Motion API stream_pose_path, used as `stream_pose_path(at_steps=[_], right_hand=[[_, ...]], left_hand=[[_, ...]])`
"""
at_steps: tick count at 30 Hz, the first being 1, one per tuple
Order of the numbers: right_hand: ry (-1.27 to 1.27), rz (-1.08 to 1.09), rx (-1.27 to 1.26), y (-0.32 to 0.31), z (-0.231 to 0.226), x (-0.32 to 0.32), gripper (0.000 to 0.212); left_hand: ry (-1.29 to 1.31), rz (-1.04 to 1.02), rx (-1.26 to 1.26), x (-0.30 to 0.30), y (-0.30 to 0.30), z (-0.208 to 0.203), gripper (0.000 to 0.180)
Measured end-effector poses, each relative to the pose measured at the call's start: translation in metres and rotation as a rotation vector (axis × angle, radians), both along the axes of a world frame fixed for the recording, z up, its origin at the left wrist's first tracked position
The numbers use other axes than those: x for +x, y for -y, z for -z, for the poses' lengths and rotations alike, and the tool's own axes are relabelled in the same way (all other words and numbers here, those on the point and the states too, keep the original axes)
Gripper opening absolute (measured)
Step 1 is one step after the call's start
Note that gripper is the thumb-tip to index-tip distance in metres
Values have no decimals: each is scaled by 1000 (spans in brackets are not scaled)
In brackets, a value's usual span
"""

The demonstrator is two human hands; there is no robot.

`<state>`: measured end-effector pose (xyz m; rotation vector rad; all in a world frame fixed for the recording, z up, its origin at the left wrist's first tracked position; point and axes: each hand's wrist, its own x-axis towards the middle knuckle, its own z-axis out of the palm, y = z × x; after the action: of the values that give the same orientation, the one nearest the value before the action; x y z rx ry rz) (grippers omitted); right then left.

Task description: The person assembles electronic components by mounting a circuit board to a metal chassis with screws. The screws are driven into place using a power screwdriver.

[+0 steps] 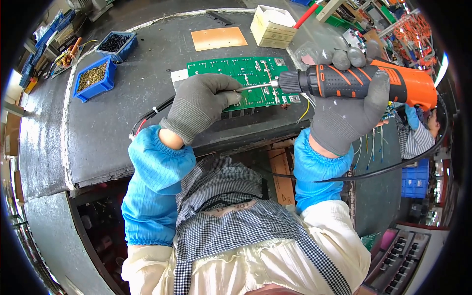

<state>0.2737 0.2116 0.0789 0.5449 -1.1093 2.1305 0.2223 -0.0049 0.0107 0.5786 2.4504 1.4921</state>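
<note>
Gripped in my right hand (344, 115) is an orange and black power screwdriver (344, 81), lying level with its chuck toward the left. From the chuck a long thin bit (258, 86) reaches over a green circuit board (260, 69). My left hand (201, 101) is closed above the board's left part, its thumb and fingers pinching the bit near its tip. Whether a screw is on the tip I cannot make out, because the fingers hide it. Grey gloves cover both hands. Beneath the board's near edge dark finned parts show.
Two blue bins, one of brass-coloured screws (93, 78) and one of black pieces (115, 43), stand at the left. A copper-coloured plate (219, 38) and a cream box (273, 27) lie beyond the board. The tool's black cable (393, 167) loops on the right, near another person's striped sleeve (418, 140).
</note>
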Motion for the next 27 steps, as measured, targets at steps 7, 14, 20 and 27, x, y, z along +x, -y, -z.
stream_pose_path(at_steps=[7,14,20,27], right_hand=[[36,8,-51,2,4,-1,55],[77,21,-46,2,-2,0,50],[48,-24,179,3,-6,-3,56],[69,-30,462,2,-12,-14,47]], left_hand=[[-24,-19,20,0,-3,2,23],[-70,-17,-47,2,-2,0,45],[-29,23,-69,-2,2,-4,53],[-6,20,-30,-7,4,-4,42]])
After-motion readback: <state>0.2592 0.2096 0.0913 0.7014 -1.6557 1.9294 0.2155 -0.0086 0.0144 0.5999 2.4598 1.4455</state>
